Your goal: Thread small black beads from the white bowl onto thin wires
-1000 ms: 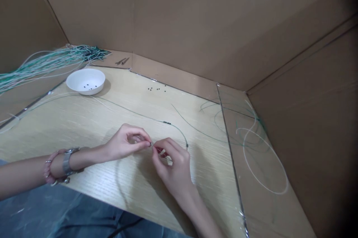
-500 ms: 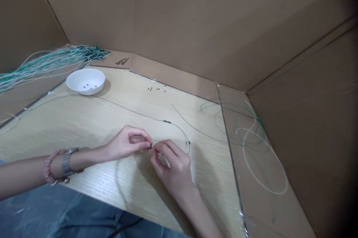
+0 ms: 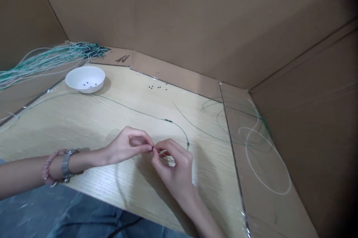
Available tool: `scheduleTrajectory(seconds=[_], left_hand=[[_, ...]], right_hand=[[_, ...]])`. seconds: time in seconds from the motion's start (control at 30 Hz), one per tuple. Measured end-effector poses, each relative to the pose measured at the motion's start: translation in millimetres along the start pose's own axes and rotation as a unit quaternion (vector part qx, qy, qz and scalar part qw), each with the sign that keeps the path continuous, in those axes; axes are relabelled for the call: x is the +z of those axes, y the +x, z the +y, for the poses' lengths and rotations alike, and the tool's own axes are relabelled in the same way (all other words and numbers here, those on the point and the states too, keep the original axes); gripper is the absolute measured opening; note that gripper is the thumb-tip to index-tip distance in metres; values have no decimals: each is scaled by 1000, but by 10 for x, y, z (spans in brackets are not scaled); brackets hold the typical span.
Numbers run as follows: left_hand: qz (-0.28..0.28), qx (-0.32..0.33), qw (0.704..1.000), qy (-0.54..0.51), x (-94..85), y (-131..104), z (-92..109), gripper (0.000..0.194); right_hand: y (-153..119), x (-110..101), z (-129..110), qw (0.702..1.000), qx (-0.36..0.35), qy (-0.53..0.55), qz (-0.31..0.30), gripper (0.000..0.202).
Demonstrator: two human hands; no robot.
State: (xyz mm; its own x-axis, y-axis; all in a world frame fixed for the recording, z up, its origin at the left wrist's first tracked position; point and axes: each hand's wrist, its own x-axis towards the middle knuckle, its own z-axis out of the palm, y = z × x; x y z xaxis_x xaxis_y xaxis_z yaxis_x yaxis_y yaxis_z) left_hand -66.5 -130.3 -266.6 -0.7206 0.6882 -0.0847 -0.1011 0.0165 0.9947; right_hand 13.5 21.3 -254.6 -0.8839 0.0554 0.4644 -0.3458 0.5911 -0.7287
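Observation:
My left hand (image 3: pixel 127 145) pinches a tiny black bead (image 3: pixel 152 149) between thumb and forefinger. Right beside it, my right hand (image 3: pixel 175 161) has its thumb and forefinger closed on the thin green cord, whose loop shows between the fingers. From there the green cord (image 3: pixel 134 110) curves up past my right hand and runs left across the table. Small black pieces (image 3: pixel 168 120) sit on the cord, and another dark piece (image 3: pixel 188 144) is on it near my right knuckles. The exact contact at my fingertips is too small to make out.
A white bowl (image 3: pixel 85 79) with several black beads stands at the back left. Loose black beads (image 3: pixel 159 87) lie near the table's back edge. Green and white cords (image 3: pixel 53 59) are bundled at far left, beside metal tips (image 3: pixel 122 59). A white cord (image 3: pixel 282 159) loops on cardboard at right.
My hands have come together at the fingertips, and cord strands now show inside my right hand's grip. The view has shifted slightly.

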Motion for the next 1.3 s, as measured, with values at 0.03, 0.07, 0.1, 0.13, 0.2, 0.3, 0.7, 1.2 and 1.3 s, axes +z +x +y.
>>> scheduleTrajectory(seconds=[0.03,0.07,0.1,0.13,0.2,0.3,0.7,1.2,1.3], left_hand=[[3,-18,999,-29,13,-9,-5,11],[6,-34,998,-58,27,-18,-6,13],[9,-46,995,-84,39,-28,-2,14],[10,-52,993,-108,51,-39,7,15],[10,-49,988,-146,73,-64,34,16],[-1,-30,980,-199,104,-113,83,15],[-41,-7,965,-259,159,-241,158,4],[-12,-4,978,-210,147,-216,149,5],[0,14,985,-173,136,-213,143,4]], right_hand=[[-2,2,-8,1000,1,6,4,13],[-5,3,-16,1000,1,13,10,14],[-7,4,-27,1000,1,18,16,14],[-9,3,-40,1000,0,23,21,14],[-11,0,-79,999,-5,38,36,14],[-4,-3,-165,993,-19,86,73,15],[-9,-4,-323,983,-31,124,132,23],[-27,-35,-305,990,-43,92,98,26],[-28,-45,-293,992,-48,82,81,26]])
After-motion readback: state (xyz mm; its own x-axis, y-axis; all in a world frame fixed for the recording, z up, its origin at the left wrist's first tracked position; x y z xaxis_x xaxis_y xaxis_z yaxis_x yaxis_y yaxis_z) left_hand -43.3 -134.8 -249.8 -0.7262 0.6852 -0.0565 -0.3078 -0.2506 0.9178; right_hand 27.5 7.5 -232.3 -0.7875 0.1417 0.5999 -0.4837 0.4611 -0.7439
